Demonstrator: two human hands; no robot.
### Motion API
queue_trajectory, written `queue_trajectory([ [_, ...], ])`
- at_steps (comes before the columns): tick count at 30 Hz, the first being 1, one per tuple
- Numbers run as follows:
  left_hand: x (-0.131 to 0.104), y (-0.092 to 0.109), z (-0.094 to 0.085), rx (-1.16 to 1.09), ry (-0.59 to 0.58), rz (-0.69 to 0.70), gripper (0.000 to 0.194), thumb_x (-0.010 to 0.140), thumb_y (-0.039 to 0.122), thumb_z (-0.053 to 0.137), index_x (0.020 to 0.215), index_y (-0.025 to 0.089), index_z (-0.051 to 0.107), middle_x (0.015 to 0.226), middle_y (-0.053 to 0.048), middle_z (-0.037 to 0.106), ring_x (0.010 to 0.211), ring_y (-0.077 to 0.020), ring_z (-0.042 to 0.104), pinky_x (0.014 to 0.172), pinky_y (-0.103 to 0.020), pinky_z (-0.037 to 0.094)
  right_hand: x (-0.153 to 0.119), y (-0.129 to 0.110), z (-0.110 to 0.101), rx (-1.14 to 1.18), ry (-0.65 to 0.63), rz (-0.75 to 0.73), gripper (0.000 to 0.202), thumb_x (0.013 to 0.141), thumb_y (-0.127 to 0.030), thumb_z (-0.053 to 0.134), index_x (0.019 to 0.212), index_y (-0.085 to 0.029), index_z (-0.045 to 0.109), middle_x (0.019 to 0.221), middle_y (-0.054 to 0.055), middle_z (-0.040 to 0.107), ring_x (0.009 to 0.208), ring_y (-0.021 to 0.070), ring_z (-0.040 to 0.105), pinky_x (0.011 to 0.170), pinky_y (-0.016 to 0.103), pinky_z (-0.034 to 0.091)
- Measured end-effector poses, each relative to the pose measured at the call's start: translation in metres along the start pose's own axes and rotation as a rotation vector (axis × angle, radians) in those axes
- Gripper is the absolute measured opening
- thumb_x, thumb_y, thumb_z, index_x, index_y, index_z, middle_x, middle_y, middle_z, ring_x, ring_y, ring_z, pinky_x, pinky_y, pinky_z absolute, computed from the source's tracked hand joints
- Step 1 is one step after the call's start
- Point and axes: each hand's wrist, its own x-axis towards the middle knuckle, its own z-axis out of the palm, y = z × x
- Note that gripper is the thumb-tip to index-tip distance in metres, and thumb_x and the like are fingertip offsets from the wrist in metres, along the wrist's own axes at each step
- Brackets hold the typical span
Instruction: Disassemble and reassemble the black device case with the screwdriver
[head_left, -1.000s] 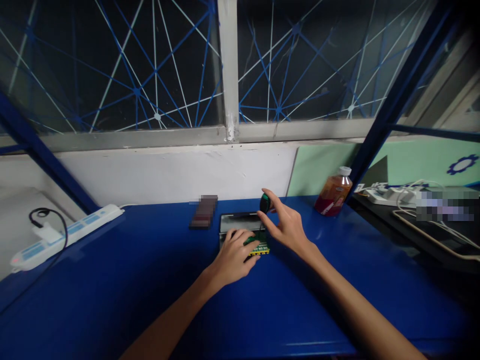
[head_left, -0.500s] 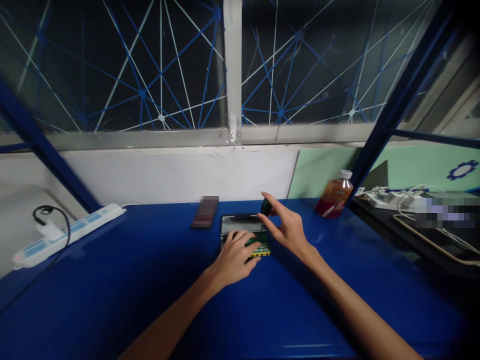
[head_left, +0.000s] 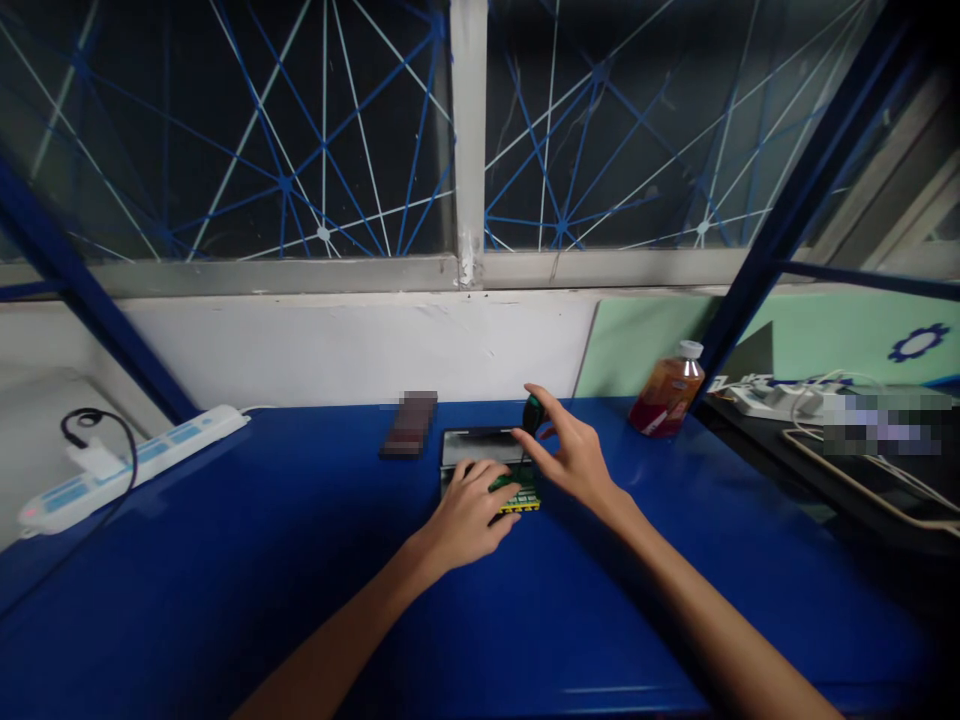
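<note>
A screwdriver [head_left: 533, 412] with a dark and green handle stands nearly upright, its thin shaft pointing down at a green circuit board [head_left: 528, 494]. The handle is between the thumb and fingers of my right hand [head_left: 571, 452], which is closed on it. My left hand [head_left: 466, 512] lies over the board, its curved fingers holding it and the thumb near the yellow front edge. Behind my fingers rises a shallow dark-rimmed case or lid [head_left: 478, 446], grey inside. My left hand covers much of the board, and I cannot make out where the screwdriver tip touches.
Behind the case, to the left, is a blurred dark flat object [head_left: 409, 426]. A drink bottle [head_left: 667, 392] stands at the back right. On the left lies a white power strip [head_left: 139, 468] with a black cable. Cables and a dark tray [head_left: 757, 440] are beyond the blue table [head_left: 247, 560].
My right hand has shifted very slightly left, and more green shows on the screwdriver handle. My left hand keeps its place on the board.
</note>
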Motion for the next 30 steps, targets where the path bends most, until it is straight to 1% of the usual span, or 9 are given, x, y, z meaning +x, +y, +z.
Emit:
queue_trajectory([
  [3,0.0003,-0.0007,0.0006,-0.002,-0.002,0.001,0.029,0.087,0.03,0.059,0.116,0.024,0.061,0.118,-0.008,0.058,0.114,-0.0268,0.049,0.096,-0.048,0.037,0.0,0.0017,-0.0001,0.056,-0.027,0.033,0.057,0.091,-0.036,0.046,0.145,-0.022,0.03,0.093,0.006,0.066,0.066,0.017,0.062,0.067,0.034,0.053],
  [7,0.0006,-0.0018,0.0013,-0.005,-0.001,0.002,0.03,0.087,0.029,0.059,0.116,0.024,0.061,0.119,-0.008,0.058,0.114,-0.0272,0.049,0.096,-0.049,0.037,0.0,0.0046,-0.0011,0.077,-0.027,-0.024,0.054,0.09,-0.04,0.052,0.14,-0.025,0.039,0.092,0.005,0.065,0.067,0.0164,0.061,0.068,0.034,0.053],
  [9,0.0007,-0.0024,0.0014,-0.011,-0.005,0.003,0.03,0.086,0.029,0.059,0.115,0.025,0.061,0.119,-0.007,0.058,0.114,-0.0274,0.049,0.096,-0.049,0.037,0.0002,0.0036,-0.0022,0.062,-0.02,-0.054,0.054,0.089,-0.04,0.054,0.139,-0.026,0.04,0.092,0.005,0.065,0.068,0.0163,0.061,0.069,0.033,0.053],
  [11,0.0005,-0.0028,0.0017,-0.015,-0.007,0.005,0.029,0.086,0.03,0.059,0.115,0.025,0.061,0.119,-0.007,0.058,0.114,-0.0276,0.049,0.096,-0.049,0.037,0.0006,0.0013,-0.0034,0.045,-0.025,-0.054,0.055,0.089,-0.039,0.053,0.141,-0.025,0.038,0.093,0.005,0.065,0.068,0.0163,0.061,0.069,0.033,0.053],
  [14,0.0001,-0.0032,0.0021,-0.008,-0.009,0.009,0.029,0.087,0.03,0.059,0.115,0.023,0.061,0.12,-0.008,0.057,0.116,-0.0274,0.048,0.097,-0.049,0.036,0.0015,-0.0007,-0.0043,0.044,-0.048,-0.01,0.058,0.091,-0.035,0.048,0.145,-0.023,0.03,0.096,0.006,0.065,0.066,0.016,0.061,0.067,0.033,0.054],
  [16,-0.0001,-0.0031,0.0021,0.0,-0.006,0.013,0.029,0.087,0.029,0.059,0.116,0.023,0.06,0.12,-0.008,0.057,0.116,-0.0269,0.048,0.097,-0.049,0.036,0.0018,0.0002,-0.0039,0.061,-0.054,-0.002,0.058,0.091,-0.034,0.046,0.146,-0.023,0.028,0.101,0.007,0.065,0.065,0.0153,0.061,0.067,0.033,0.054],
  [21,-0.0003,-0.0017,0.0005,0.012,-0.012,0.011,0.031,0.087,0.03,0.059,0.118,0.024,0.059,0.12,-0.008,0.057,0.116,-0.027,0.048,0.096,-0.049,0.037,0.0005,0.0022,-0.0021,0.066,-0.037,-0.057,0.055,0.089,-0.036,0.053,0.141,-0.026,0.038,0.105,0.006,0.064,0.07,0.0154,0.061,0.07,0.032,0.054],
  [26,-0.0007,-0.0018,0.0001,0.012,-0.01,0.013,0.031,0.087,0.03,0.059,0.117,0.023,0.059,0.12,-0.008,0.057,0.116,-0.0266,0.047,0.097,-0.048,0.037,0.0006,-0.0003,-0.004,0.065,-0.063,-0.016,0.055,0.092,-0.033,0.045,0.145,-0.024,0.031,0.109,0.007,0.064,0.069,0.015,0.062,0.069,0.032,0.055],
  [30,-0.0012,-0.0033,0.0004,0.017,-0.015,0.03,0.03,0.088,0.026,0.058,0.118,0.022,0.058,0.12,-0.008,0.058,0.115,-0.0263,0.048,0.095,-0.047,0.038,0.0018,0.0009,-0.0056,0.065,-0.036,-0.021,0.051,0.09,-0.036,0.05,0.139,-0.023,0.04,0.102,0.007,0.065,0.07,0.0159,0.062,0.07,0.032,0.055],
])
